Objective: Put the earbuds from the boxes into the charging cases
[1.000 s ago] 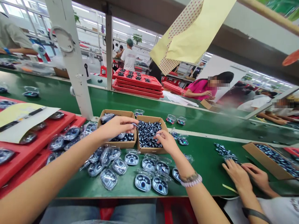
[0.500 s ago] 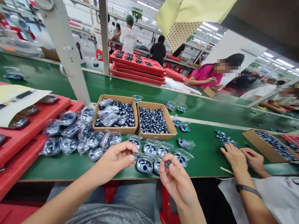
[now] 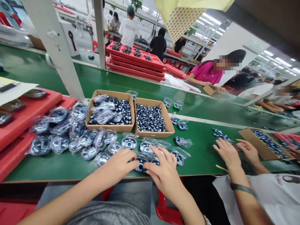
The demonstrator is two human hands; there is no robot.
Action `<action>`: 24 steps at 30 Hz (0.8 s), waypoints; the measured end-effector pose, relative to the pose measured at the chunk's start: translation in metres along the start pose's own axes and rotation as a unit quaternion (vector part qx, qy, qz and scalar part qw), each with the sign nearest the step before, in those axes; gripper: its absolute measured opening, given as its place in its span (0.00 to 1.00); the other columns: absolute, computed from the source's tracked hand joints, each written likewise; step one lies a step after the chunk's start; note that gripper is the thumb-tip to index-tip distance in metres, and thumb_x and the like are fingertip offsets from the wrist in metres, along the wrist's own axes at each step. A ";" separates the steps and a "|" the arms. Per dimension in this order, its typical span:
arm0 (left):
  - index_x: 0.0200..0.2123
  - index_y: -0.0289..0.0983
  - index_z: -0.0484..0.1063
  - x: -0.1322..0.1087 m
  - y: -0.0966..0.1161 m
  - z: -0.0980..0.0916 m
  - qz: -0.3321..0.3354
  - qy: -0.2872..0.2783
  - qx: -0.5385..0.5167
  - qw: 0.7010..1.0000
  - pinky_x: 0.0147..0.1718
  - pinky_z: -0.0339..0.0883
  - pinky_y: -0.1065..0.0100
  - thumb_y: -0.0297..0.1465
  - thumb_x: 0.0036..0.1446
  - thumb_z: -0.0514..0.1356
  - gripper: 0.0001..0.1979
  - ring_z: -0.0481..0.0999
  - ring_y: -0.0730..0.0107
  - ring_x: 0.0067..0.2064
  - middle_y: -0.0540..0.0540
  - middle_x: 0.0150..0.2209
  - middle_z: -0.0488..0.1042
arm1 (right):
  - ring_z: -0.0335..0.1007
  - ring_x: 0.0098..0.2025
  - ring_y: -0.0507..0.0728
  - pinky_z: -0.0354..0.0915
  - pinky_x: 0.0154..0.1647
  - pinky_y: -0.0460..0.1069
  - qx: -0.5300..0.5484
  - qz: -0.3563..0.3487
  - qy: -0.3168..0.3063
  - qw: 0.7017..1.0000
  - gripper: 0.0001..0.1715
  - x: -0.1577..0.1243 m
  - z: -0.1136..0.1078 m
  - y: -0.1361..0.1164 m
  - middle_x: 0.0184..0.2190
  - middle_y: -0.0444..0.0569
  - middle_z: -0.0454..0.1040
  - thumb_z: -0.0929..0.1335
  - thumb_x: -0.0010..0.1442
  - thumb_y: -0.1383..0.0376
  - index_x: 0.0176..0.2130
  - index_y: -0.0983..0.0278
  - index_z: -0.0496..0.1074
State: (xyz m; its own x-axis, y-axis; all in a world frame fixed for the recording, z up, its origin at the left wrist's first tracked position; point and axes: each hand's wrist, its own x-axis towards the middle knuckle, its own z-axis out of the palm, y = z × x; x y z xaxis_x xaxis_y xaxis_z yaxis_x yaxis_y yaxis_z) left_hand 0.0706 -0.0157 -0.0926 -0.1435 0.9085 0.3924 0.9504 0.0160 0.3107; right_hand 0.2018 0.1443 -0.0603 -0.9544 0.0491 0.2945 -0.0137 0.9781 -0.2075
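Observation:
An open earbud charging case (image 3: 140, 165) lies on the green work surface between my two hands. My left hand (image 3: 120, 162) has its fingers curled, thumb and forefinger at the case's left edge. On the other side, my right hand (image 3: 166, 170) has its fingers spread, with the thumb touching the case's right side; no earbud shows in it. Whether an earbud is under my left fingertips is hidden. Behind and beside the hands stand more open cases (image 3: 128, 142) in clear wrap. Farther back, a cardboard box (image 3: 154, 135) holds many loose dark-blue earbuds.
Plastic-wrapped cases (image 3: 59, 143) pile up at left, by red trays (image 3: 14, 125). A second cardboard box (image 3: 110, 127) holds earbuds and wrapped cases. A co-worker's hands (image 3: 227, 153) work at right, near another box (image 3: 253, 147). A metal post (image 3: 56, 47) rises behind the pile.
My hands have come together at one case; before, they were apart, each pinching an earbud. My right fingers have spread. The view has shifted slightly. The co-worker's hands have lifted apart a little.

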 end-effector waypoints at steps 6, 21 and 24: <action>0.39 0.37 0.67 0.001 0.002 0.010 0.004 -0.025 0.054 0.998 0.34 0.62 0.65 0.28 0.59 0.49 0.08 0.66 0.67 0.36 0.46 0.35 0.70 | 0.48 0.56 0.62 0.44 0.48 0.60 -0.043 -0.047 -0.039 0.997 0.07 0.012 0.012 0.012 0.56 0.43 0.58 0.65 0.56 0.64 0.32 0.52 0.72; 0.42 0.36 0.69 0.058 -0.066 -0.084 -0.102 -0.008 0.128 0.986 0.41 0.63 0.63 0.28 0.55 0.50 0.13 0.69 0.64 0.41 0.43 0.39 0.72 | 0.50 0.55 0.61 0.45 0.50 0.59 0.007 -0.074 -0.037 0.997 0.09 0.012 0.012 0.021 0.54 0.47 0.61 0.65 0.55 0.69 0.33 0.55 0.72; 0.45 0.35 0.67 0.089 -0.099 -0.099 -0.150 -0.089 0.175 0.969 0.44 0.61 0.62 0.29 0.54 0.49 0.15 0.69 0.61 0.44 0.42 0.42 0.71 | 0.51 0.55 0.61 0.46 0.50 0.59 0.004 -0.080 -0.034 0.996 0.10 0.013 0.003 0.020 0.54 0.47 0.61 0.64 0.55 0.68 0.36 0.54 0.71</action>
State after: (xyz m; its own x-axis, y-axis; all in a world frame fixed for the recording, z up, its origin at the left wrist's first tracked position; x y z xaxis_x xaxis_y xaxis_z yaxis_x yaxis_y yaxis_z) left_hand -0.0637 0.0219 -0.0026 -0.4083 0.8977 0.1653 0.9128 0.4035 0.0635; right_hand 0.1878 0.1634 -0.0636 -0.9578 -0.1225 0.2600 -0.1702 0.9707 -0.1698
